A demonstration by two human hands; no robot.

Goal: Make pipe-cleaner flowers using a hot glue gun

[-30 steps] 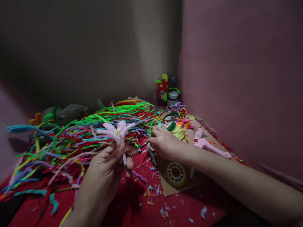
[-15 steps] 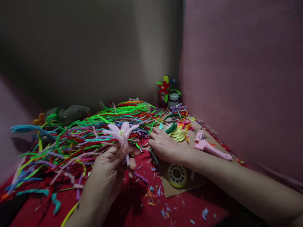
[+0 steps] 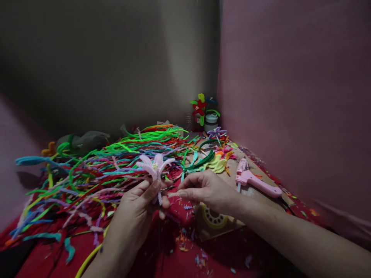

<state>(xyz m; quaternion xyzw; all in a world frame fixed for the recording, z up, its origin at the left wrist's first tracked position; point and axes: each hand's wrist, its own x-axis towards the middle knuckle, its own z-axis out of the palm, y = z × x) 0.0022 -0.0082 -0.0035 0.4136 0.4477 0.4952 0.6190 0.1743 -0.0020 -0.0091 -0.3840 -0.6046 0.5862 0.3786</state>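
My left hand (image 3: pixel 136 208) is closed round the stem of a pale pink pipe-cleaner flower (image 3: pixel 155 166), which stands upright with its petals spread and yellow stamens in the middle. Just to the right, my right hand (image 3: pixel 207 191) has thumb and forefinger pinched together. A short pale strip (image 3: pixel 174 194) shows at those fingertips, but whether they hold it is unclear. Between the two hands lies a thin dark pointed thing (image 3: pixel 167 188), too small to name. Dark green pipe-cleaner leaves (image 3: pixel 203 162) are beyond my right hand.
Many coloured pipe cleaners (image 3: pixel 116 166) are heaped at the left. A pink glue gun (image 3: pixel 257 183) and a yellow tape roll (image 3: pixel 214 217) rest on cardboard (image 3: pixel 232 227). Finished flowers (image 3: pixel 199 108) stand by a lidded jar (image 3: pixel 211 122) near the walls. Fluff scraps dot the red cloth (image 3: pixel 174 258).
My right hand has drawn back from the green leaves, down towards me, and now pinches beside the flower's stem. My left hand and the flower have shifted slightly right.
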